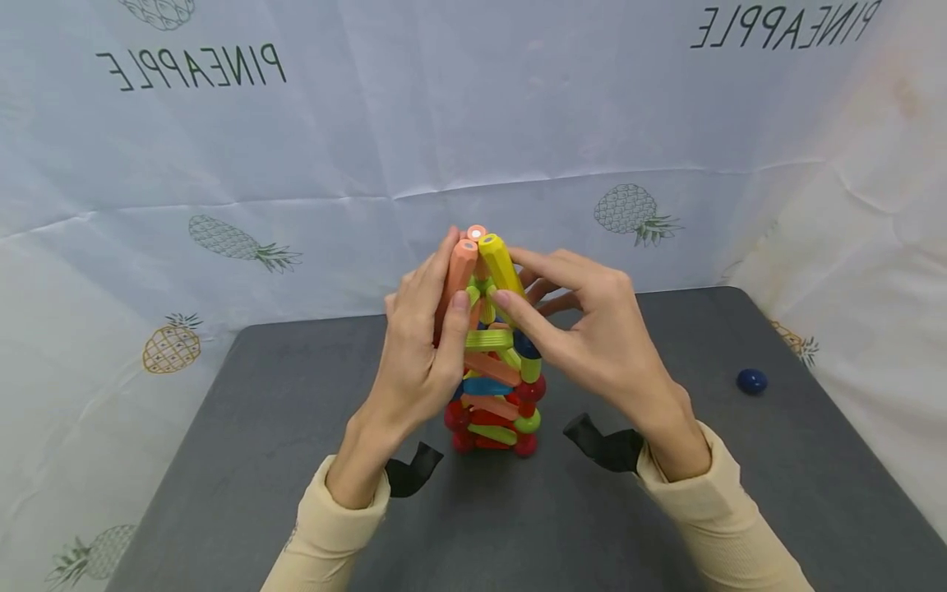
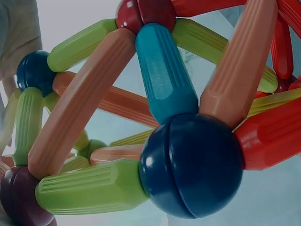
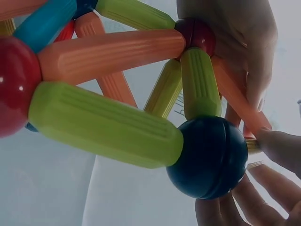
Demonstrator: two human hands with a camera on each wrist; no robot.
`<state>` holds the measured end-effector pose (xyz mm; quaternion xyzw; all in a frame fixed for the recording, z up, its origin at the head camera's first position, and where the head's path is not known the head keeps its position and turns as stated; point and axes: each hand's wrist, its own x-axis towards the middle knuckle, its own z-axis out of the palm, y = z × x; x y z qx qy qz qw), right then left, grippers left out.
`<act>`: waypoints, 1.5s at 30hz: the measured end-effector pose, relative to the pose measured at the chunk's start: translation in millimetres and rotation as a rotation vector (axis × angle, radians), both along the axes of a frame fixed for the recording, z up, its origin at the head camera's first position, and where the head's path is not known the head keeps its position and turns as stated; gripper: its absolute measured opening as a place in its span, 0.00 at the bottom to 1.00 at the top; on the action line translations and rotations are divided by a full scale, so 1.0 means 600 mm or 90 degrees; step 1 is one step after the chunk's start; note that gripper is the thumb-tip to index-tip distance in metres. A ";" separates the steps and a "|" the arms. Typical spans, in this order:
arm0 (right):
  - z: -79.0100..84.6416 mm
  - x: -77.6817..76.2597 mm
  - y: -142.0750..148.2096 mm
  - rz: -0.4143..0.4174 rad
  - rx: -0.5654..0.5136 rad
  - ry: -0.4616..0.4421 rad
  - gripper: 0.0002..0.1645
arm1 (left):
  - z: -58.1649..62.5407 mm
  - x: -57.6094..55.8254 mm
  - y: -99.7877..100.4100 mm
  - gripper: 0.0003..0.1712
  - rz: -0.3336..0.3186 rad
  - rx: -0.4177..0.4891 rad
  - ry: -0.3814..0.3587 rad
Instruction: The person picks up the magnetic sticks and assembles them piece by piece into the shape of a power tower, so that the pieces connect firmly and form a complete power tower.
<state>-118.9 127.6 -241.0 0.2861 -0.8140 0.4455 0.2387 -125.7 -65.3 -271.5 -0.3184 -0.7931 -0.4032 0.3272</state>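
Note:
A tall tower of magnetic rods and balls (image 1: 491, 386) stands on the table, built of green, orange, blue and red pieces. At its top left, my left hand (image 1: 414, 345) holds an orange magnetic rod (image 1: 462, 267) between thumb and fingers. My right hand (image 1: 592, 321) pinches a yellow magnetic rod (image 1: 499, 261) at the top right. Both rods lean inward, beside another orange rod tip (image 1: 477, 233). A dark blue ball (image 2: 197, 165) fills much of the left wrist view. In the right wrist view, my right fingers (image 3: 263, 188) are beside another blue ball (image 3: 211, 155).
A loose dark blue ball (image 1: 752, 381) lies on the dark grey table (image 1: 777, 477) to the right. Black straps (image 1: 602, 444) hang at both wrists. Behind the table hangs a white cloth (image 1: 473, 99) printed with pineapples.

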 end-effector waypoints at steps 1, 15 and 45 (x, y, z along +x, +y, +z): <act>-0.001 0.000 0.001 0.004 0.002 -0.003 0.26 | 0.000 0.000 -0.001 0.32 0.000 0.003 0.001; -0.134 -0.088 0.293 -0.279 0.156 -0.145 0.26 | -0.041 0.004 -0.057 0.32 -0.038 0.034 -0.103; -0.294 -0.089 0.385 -0.354 0.183 -0.262 0.24 | -0.061 0.006 -0.043 0.25 -0.040 0.098 -0.084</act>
